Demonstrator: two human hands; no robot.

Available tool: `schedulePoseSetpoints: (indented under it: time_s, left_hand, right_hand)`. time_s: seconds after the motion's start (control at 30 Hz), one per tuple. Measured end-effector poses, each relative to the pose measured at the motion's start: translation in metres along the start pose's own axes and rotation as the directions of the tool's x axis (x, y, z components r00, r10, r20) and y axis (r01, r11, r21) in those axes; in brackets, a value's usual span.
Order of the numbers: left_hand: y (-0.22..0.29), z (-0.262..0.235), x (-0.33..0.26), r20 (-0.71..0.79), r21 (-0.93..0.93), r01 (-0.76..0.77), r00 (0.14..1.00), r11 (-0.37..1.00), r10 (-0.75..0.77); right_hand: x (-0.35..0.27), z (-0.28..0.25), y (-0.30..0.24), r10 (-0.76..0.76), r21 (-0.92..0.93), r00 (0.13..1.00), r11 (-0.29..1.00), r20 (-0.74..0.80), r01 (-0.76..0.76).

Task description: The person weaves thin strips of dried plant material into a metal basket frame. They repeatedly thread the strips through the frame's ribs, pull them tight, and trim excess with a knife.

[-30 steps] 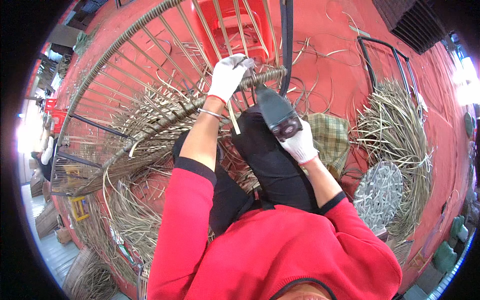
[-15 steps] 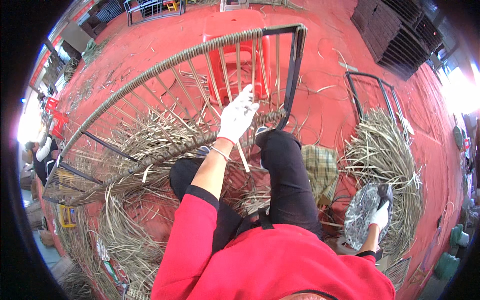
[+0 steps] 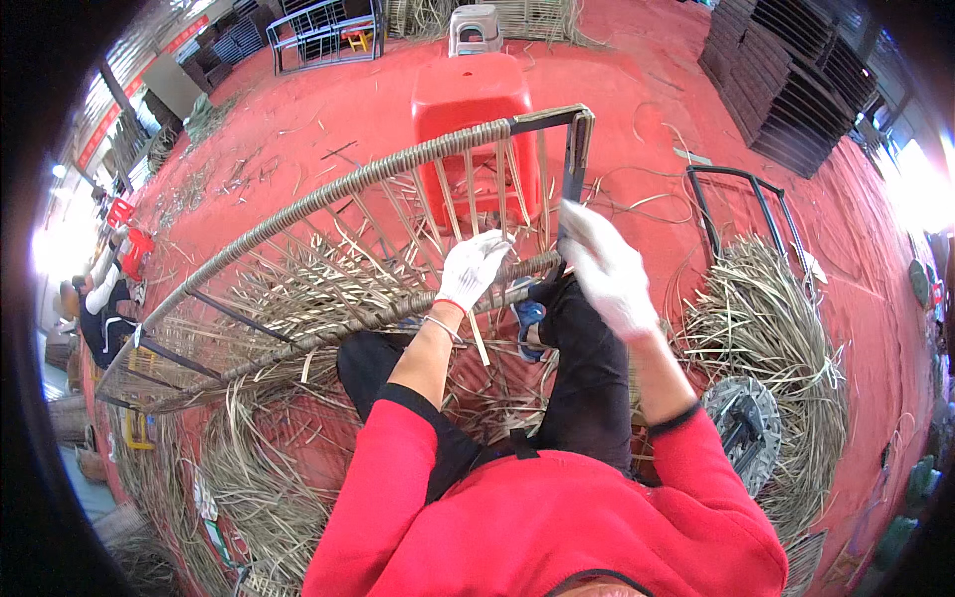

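A black metal frame point(image 3: 574, 164) leans over my legs, its curved top rail point(image 3: 338, 187) wound with brownish weaving strips. More strips run across between the top and lower rails. My left hand point(image 3: 476, 269), white-gloved, is closed at the lower rail around a flat strip point(image 3: 480, 340) whose loose end hangs below. My right hand point(image 3: 607, 274), also gloved, is beside the frame's right corner post, smeared by motion. Whether it holds anything is hidden. A round silvery dish point(image 3: 761, 410) with a dark tool point(image 3: 741, 434) in it sits by my right elbow.
A red plastic stool point(image 3: 473, 95) stands behind the frame. Bundles of strips point(image 3: 761, 308) lie at right, more point(image 3: 259, 478) at lower left. Another black frame point(image 3: 738, 172) is at right. Stacked dark panels point(image 3: 786, 90) stand far right. A person point(image 3: 104, 298) works far left.
My right hand has come from the dish at lower right up to the frame's right corner, leaving the dark tool behind. My left hand stays on the strip, slightly lower with the frame's top.
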State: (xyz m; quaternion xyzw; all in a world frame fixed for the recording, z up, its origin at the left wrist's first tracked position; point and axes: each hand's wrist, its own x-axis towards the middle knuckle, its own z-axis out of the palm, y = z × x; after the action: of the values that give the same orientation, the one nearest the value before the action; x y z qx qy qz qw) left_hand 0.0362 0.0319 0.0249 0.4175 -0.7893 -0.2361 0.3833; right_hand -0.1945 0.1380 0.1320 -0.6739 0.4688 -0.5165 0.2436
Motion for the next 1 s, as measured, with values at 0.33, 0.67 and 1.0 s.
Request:
schedulePoseSetpoints:
  time_s: [0.33,0.67,1.0]
  left_hand:
    - [0.005,0.005,-0.006,-0.178,0.009,0.006,0.984,1.000,-0.005]
    - [0.158,-0.106,0.052,-0.440,0.704,-0.163,0.664,0.691,0.605]
    - [0.149,-0.143,0.116,-0.399,0.762,-0.137,0.671,0.633,0.625]
  right_hand:
    - [0.063,0.061,-0.052,0.322,0.467,0.947,0.838,-0.001,-0.284]
    - [0.183,-0.012,-0.132,-0.575,-0.614,0.796,0.563,0.190,0.553]
    - [0.261,0.001,-0.124,-0.400,-0.753,0.876,0.480,0.269,0.451]
